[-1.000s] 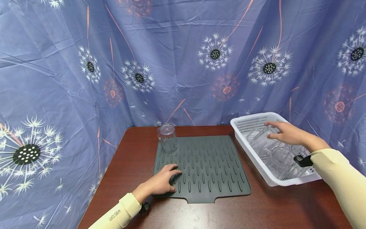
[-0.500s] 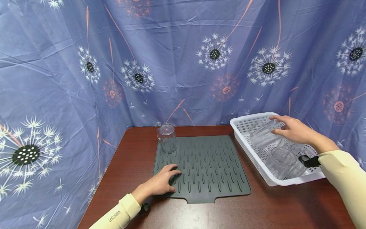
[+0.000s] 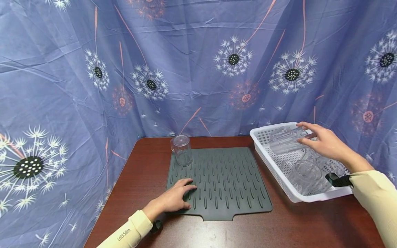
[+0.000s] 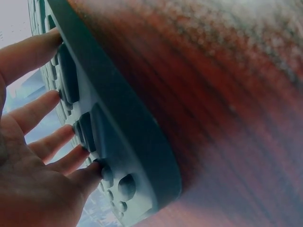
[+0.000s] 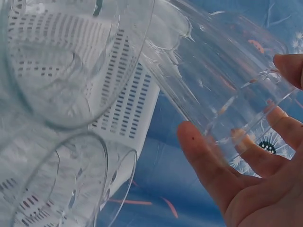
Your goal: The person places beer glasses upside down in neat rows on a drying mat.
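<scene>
My right hand [image 3: 324,143] grips the base end of a clear glass mug [image 3: 286,140], which lies tilted over the far part of the white basket [image 3: 289,194]. In the right wrist view the thumb and fingers close round the mug's [image 5: 208,80] base. My left hand [image 3: 175,197] rests on the near left corner of the dark grey ridged drying mat [image 3: 223,179]. Its fingers are spread and loosely bent, and the left wrist view shows fingertips at the mat's ridges [image 4: 68,75]. Another clear glass mug [image 3: 183,151] stands upside down at the mat's far left corner.
Several more clear glasses [image 3: 307,170] lie in the basket's near half, close to the right wrist. The basket stands right of the mat on a brown wooden table [image 3: 130,172]. A blue dandelion-print curtain [image 3: 192,69] hangs behind and at both sides.
My right hand has moved slightly right and taken hold of a glass mug in the basket, which has turned with the hand. The left hand has stayed on the mat.
</scene>
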Motion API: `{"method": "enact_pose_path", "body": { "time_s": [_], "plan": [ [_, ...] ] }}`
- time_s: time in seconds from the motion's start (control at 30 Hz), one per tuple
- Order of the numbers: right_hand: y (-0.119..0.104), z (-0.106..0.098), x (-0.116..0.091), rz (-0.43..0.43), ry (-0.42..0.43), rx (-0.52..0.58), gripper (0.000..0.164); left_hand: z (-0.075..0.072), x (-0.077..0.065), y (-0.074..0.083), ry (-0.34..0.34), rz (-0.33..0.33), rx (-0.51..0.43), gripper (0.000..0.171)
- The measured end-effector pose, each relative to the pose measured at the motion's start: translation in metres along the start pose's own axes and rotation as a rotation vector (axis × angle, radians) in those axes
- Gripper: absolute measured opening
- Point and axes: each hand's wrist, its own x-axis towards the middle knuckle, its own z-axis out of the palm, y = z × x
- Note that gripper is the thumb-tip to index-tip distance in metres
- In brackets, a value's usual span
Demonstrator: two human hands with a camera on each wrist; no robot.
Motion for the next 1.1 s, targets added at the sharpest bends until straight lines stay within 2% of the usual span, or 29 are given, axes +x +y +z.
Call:
{"method": "enact_pose_path", "body": {
  "time_s": [0.3,0.4,0.63,0.83,1.1],
  "plan": [
    [-0.013,0.01,-0.006,0.04,0.054,0.122,0.054,0.001,0.0,-0.001,0.005,0.003,0.027,0.067],
    [-0.017,0.014,-0.008,0.024,0.078,0.15,0.054,0.001,0.0,-0.002,0.007,0.005,0.038,0.067],
    [-0.034,0.029,-0.012,0.052,0.111,0.241,0.053,-0.001,0.001,-0.001,-0.01,0.002,0.034,0.066],
    [-0.043,0.043,-0.014,0.02,0.109,0.391,0.054,-0.002,0.001,0.0,-0.024,-0.008,0.035,0.065],
    [-0.055,0.06,-0.017,0.052,0.103,0.437,0.053,-0.002,0.002,0.002,-0.024,-0.014,0.052,0.065]
  ]
}}
